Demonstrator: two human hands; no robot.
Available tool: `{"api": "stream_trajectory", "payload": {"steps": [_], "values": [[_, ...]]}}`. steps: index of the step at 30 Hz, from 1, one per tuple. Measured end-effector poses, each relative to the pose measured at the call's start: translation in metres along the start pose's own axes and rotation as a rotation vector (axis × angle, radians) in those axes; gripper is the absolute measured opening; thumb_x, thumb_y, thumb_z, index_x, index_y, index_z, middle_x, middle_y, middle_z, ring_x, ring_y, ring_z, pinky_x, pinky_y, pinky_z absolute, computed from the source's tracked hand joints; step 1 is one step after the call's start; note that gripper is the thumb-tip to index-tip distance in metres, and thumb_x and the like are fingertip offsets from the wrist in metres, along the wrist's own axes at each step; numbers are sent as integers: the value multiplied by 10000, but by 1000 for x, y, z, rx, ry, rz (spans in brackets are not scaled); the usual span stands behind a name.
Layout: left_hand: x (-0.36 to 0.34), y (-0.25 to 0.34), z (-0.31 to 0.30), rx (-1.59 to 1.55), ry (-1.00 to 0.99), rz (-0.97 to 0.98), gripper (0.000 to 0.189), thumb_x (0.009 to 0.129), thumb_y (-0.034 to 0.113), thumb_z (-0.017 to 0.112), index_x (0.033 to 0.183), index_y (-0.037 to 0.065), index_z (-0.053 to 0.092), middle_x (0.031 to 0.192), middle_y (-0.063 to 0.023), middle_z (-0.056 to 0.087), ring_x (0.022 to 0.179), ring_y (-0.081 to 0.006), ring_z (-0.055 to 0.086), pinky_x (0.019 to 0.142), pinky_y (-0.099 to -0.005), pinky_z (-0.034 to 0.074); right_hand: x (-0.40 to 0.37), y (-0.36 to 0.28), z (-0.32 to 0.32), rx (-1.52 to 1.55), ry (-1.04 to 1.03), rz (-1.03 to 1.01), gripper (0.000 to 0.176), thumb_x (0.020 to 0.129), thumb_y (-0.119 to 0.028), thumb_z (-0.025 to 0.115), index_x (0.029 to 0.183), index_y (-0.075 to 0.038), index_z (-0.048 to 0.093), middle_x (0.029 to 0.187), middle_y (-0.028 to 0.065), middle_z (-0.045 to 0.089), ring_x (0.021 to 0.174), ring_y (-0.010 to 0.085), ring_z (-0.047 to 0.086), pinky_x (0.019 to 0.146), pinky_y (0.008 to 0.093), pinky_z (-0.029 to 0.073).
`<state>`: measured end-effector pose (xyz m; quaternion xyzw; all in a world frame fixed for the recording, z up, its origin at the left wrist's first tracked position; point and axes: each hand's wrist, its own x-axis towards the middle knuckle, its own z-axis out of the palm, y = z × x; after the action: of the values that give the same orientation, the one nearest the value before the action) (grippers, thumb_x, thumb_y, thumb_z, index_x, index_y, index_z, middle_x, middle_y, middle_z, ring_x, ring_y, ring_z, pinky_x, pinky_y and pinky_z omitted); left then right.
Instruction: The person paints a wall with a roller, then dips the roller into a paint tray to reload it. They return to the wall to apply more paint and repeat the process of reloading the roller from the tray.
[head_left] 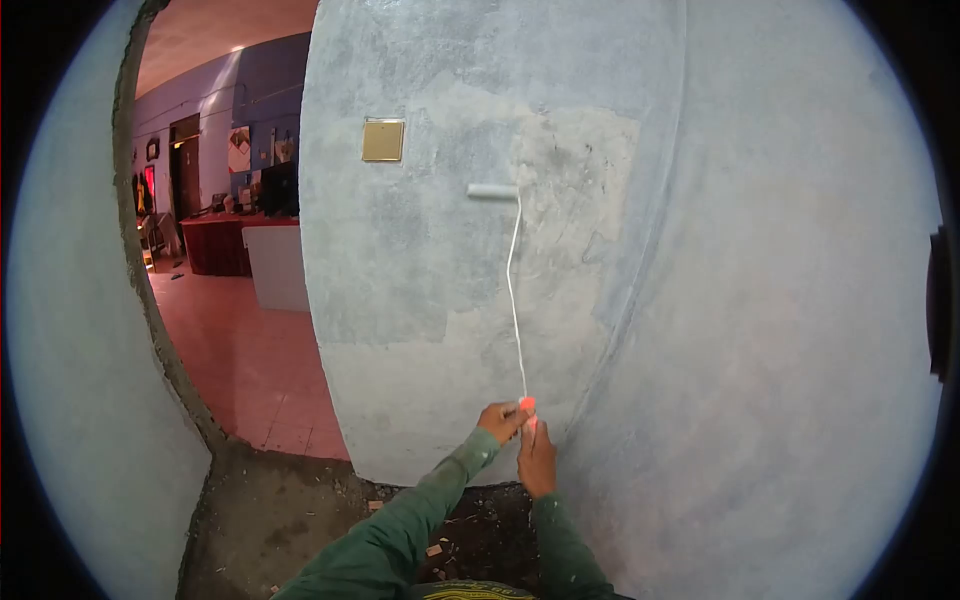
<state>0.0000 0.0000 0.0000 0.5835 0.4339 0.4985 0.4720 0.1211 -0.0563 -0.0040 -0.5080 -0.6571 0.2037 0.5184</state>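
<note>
A paint roller [492, 191] with a long thin white rod rests against the grey-white wall [400, 250], to the right of and below a gold switch plate [383, 141]. Its orange-red handle [528, 403] is at the lower end of the rod. My left hand [503, 421] is closed round the top of that handle. Just below and to the right, my right hand [537, 460] grips the lower part of it. Around the roller the wall shows darker grey patches on the left and a paler, stained patch on the right.
At the left, a doorway opens onto a room with a pink tiled floor [240, 350] and a red-covered counter [215, 245]. Another wall [780, 300] rises close on the right. Small debris lies on the dark floor [280, 510] below. A dark object [939, 305] is at the far right edge.
</note>
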Motion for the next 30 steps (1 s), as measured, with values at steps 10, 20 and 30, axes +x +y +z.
{"api": "stream_trajectory", "payload": {"steps": [10,20,30], "values": [[-49,-18,18,-145,69,-11,379,874,366,639,927,-7,679,733,-20,630,671,-75,553,605,-242,453,-42,14,-7,81,-16,-29,297,964,-275,450,931,16,496,656,199,523,572,298,538,547,400,414],[-14,20,-11,-60,127,48,364,890,354,608,885,-6,661,727,-33,619,647,-88,541,587,-260,452,4,-21,15,148,-48,62,286,964,-272,425,970,11,469,829,276,599,818,468,580,665,491,437],[59,102,-40,5,214,231,375,875,362,622,776,2,645,664,-27,593,574,-97,523,518,-262,428,92,-82,18,67,109,-250,325,982,-333,376,942,-21,458,744,255,588,634,422,579,561,472,439]]}}
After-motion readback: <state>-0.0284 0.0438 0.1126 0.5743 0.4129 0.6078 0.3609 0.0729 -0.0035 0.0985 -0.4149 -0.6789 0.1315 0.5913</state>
